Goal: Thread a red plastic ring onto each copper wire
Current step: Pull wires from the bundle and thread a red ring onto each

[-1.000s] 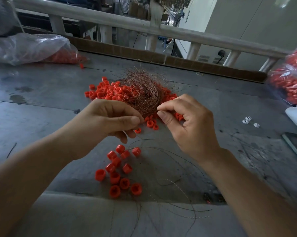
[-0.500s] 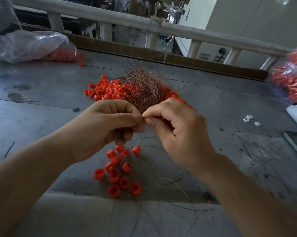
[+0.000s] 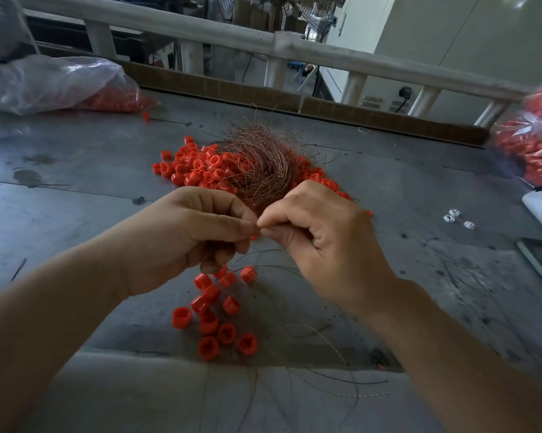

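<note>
As our left hand pinches a red ring and our right hand 1 copper wire, we should feed slowly, wrists steady.

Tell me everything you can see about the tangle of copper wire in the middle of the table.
The copper wire tangle is a loose bunch of very thin, reddish-brown metallic strands, curved into a nest-like arc. Stray ends stick up and out along its far side. It lies on the pile of red rings on the grey table, narrowing toward the near end, which disappears behind the left hand and right hand; contact there is hidden.
</note>
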The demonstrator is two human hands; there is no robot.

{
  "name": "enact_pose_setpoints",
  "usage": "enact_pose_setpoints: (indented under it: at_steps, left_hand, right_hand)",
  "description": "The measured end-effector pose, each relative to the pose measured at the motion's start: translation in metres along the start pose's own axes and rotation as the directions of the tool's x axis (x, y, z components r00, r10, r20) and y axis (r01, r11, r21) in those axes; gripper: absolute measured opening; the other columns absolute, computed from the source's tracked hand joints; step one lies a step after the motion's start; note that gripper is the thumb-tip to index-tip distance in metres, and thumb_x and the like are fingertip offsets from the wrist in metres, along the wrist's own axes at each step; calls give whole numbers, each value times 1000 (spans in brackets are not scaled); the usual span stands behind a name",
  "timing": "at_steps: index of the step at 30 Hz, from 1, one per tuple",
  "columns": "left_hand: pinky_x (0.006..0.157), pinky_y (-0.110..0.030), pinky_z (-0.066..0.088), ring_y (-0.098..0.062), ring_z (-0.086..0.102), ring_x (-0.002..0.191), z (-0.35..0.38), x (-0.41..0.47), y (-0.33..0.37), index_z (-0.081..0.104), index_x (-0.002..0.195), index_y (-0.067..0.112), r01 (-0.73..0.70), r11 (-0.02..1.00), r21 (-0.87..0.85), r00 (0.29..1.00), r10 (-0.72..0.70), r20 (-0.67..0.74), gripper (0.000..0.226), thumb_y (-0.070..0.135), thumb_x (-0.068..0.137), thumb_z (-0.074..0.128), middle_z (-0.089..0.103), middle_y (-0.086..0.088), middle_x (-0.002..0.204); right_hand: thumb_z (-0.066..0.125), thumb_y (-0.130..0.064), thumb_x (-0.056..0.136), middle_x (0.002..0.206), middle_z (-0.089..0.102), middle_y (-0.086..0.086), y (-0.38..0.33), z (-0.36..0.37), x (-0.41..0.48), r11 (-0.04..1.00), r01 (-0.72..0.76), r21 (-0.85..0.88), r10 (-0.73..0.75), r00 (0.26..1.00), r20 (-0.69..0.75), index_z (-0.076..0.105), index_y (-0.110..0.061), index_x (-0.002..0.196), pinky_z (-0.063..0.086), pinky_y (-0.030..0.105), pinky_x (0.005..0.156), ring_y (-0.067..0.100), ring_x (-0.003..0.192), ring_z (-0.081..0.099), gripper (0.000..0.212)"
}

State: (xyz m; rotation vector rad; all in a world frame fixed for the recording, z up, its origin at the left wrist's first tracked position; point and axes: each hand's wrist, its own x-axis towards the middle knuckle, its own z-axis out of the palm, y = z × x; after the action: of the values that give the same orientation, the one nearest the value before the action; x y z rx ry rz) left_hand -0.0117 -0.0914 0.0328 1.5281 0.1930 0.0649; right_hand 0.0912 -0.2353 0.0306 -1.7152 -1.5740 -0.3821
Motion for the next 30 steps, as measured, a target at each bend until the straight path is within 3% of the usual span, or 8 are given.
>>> enact_pose_setpoints:
  at_steps: [4, 10, 12, 14, 18, 21, 24, 30]
  left_hand:
    - [33, -15, 35, -8, 45, 37, -1, -1, 0, 70, 60, 14, 27, 999, 45, 999, -28, 21, 10, 11, 61, 61, 56, -4, 51]
    - [35, -17, 33, -8, 41, 38, 2, 0, -6, 70, 59, 15, 9, 948, 318, 999, -22, 37, 14, 5, 69, 69, 52, -7, 50]
    - [36, -16, 36, -7, 45, 39, 1, 0, -5, 71, 63, 13, -20, 952, 304, 1000, 23, -6, 18, -2, 72, 70, 56, -5, 51]
    - [39, -13, 39, -5, 50, 42, 1, 0, -3, 73, 70, 12, -80, 964, 254, 994, 96, -51, 8, 10, 64, 69, 60, -3, 53]
    - [53, -10, 48, -7, 65, 60, -4, 3, -3, 76, 75, 26, -96, 988, 121, 981, 114, -157, 30, 7, 54, 68, 72, -3, 76]
    - [60, -13, 52, -13, 69, 69, -3, 3, -4, 76, 77, 29, -130, 988, 82, 970, 144, -195, 39, -5, 65, 62, 73, -5, 84]
    - [60, -17, 53, -16, 70, 70, -1, 1, -4, 72, 83, 24, -225, 968, 109, 956, 241, -167, 33, 8, 56, 64, 73, -5, 81]
    - [65, -17, 53, -17, 70, 81, 1, 3, -4, 72, 74, 27, -304, 949, 78, 940, 312, -138, 30, 24, 43, 74, 73, -4, 86]
  right_hand:
    - [67, -8, 76, 74, 61, 4, 3, 0, -1, 997, 61, -54, -58, 996, 65, 70, -5, 77, 50, 23, 60, 6, 71, 52, 4]
    - [67, 2, 74, 76, 62, 8, 6, 2, -5, 978, 176, -111, -143, 957, 253, 69, -4, 80, 52, 36, 48, 22, 70, 61, 9]
    - [66, -4, 76, 76, 60, 7, 6, 2, -4, 987, 124, -103, -99, 970, 223, 68, -4, 80, 52, 36, 52, 20, 70, 60, 4]
    - [63, -11, 78, 77, 59, 6, 7, 0, -2, 996, 16, -89, -1, 987, 161, 68, -4, 82, 50, 31, 59, 17, 69, 58, 9]
    - [60, -11, 80, 77, 58, 3, 11, -8, 2, 987, -139, -84, 142, 989, 40, 67, -3, 80, 43, 19, 64, 14, 69, 55, 10]
    - [61, -9, 79, 75, 51, -5, 12, -12, 3, 982, -171, -80, 168, 985, -38, 66, -3, 79, 39, 9, 65, 3, 66, 48, 8]
    - [62, -8, 78, 75, 49, -8, 11, -12, 3, 982, -168, -84, 163, 984, -68, 66, -4, 79, 37, 3, 66, -6, 67, 43, 6]
    - [61, -9, 79, 76, 53, -7, 5, -8, 2, 987, -162, 23, 163, 982, -90, 66, -6, 79, 38, 5, 63, -3, 69, 48, 5]
